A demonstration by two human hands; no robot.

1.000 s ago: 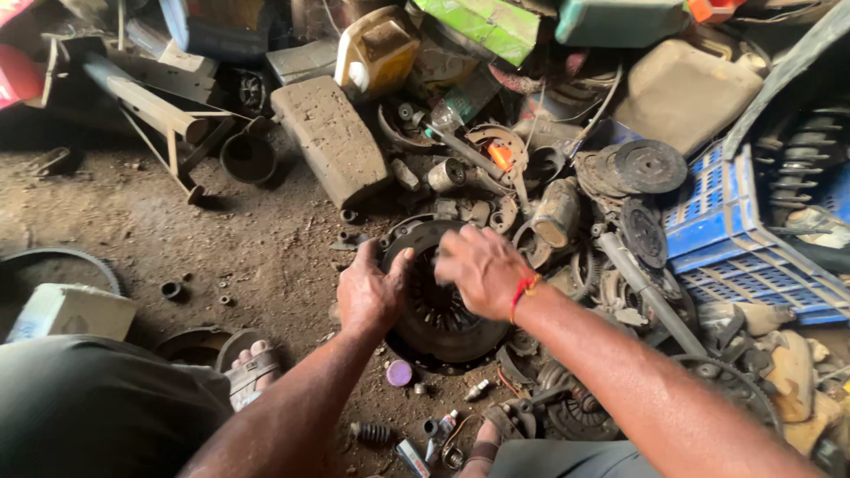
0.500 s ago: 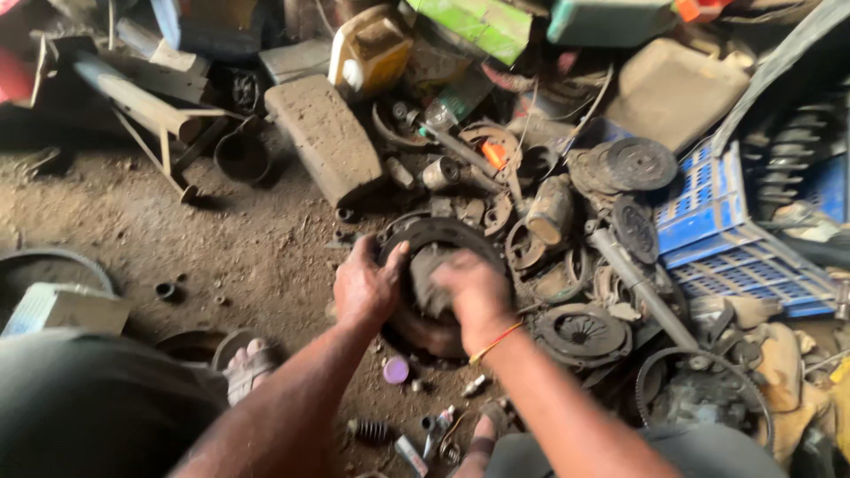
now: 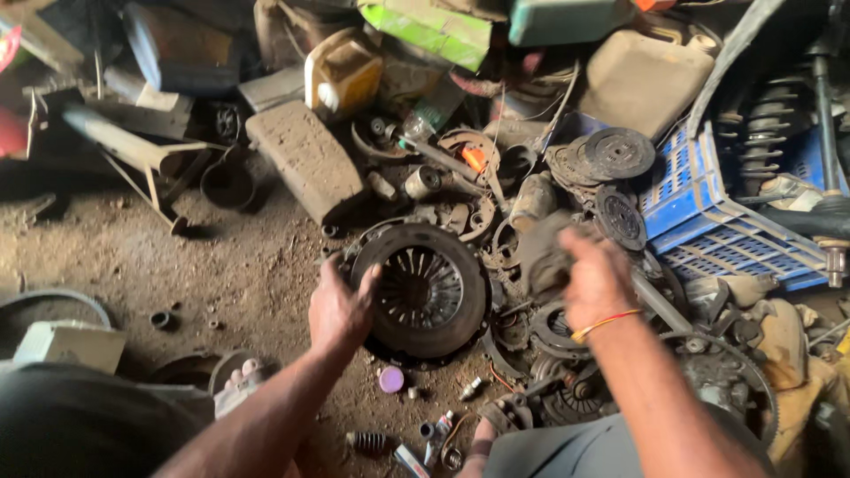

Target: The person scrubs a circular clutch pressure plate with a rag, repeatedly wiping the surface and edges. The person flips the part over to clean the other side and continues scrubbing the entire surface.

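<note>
A round, dark, greasy clutch cover [image 3: 425,290] with radial spring fingers lies tilted on the dirt floor. My left hand [image 3: 341,308] grips its left rim. My right hand [image 3: 595,279], with a red and yellow thread on the wrist, is off to the right of the cover and holds a blurred grey metal part [image 3: 542,252] above a heap of old discs and rings. A small purple cap [image 3: 390,379] lies on the ground just below the cover.
Scrap parts crowd the right and back: clutch discs [image 3: 615,152], a blue plastic crate [image 3: 722,217], a coil spring strut [image 3: 768,124], a yellow jug [image 3: 341,75], a concrete block [image 3: 304,159]. Bare dirt [image 3: 221,265] lies to the left. My foot [image 3: 241,381] is at lower left.
My right hand has left the clutch cover and moved right, lifting a grey part away from it. The cover's spring fingers are now uncovered. My left hand stays on the rim.
</note>
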